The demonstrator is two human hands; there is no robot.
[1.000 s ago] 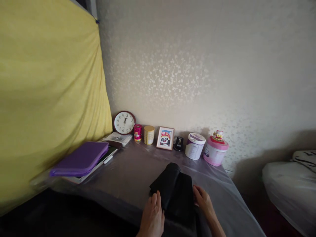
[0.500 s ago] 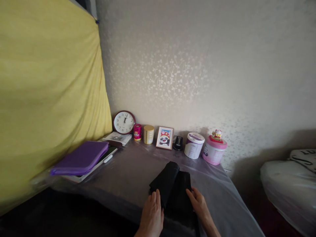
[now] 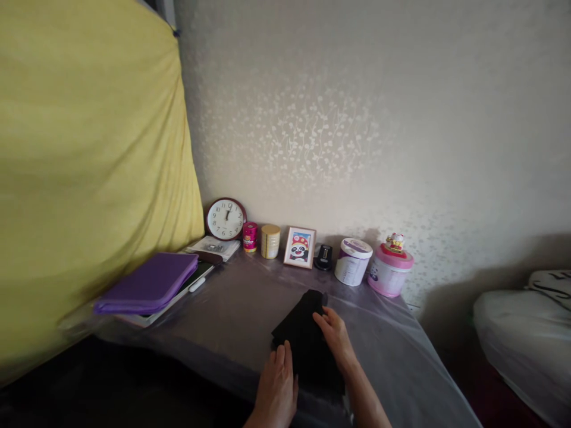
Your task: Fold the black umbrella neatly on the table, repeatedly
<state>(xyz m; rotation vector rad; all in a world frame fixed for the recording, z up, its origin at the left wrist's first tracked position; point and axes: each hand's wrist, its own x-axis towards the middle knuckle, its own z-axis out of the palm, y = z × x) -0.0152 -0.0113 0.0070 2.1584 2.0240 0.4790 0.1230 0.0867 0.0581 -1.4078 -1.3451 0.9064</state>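
A piece of folded black cloth [image 3: 307, 333] lies near the front edge of the table; its exact kind cannot be made out. My left hand [image 3: 277, 377] is at the cloth's lower left, fingers held together and gripping its edge. Higher up on the right side, my right hand [image 3: 335, 336] pinches the cloth between thumb and fingers. The right section now lies folded over toward the left one. Part of the lower cloth is hidden by my hands and blends into the dark front.
Along the wall stand a round clock [image 3: 226, 219], a pink can [image 3: 250, 237], a yellow-lidded can [image 3: 270, 242], a panda picture frame [image 3: 300, 247], a black stapler-like item [image 3: 323, 257] and two tubs [image 3: 354, 264]. A purple folder [image 3: 149, 282] lies left, before a yellow curtain [image 3: 89, 166].
My right hand has moved up and left, bringing the right part of the black cloth over toward the left part. The left hand has stayed nearly in place.
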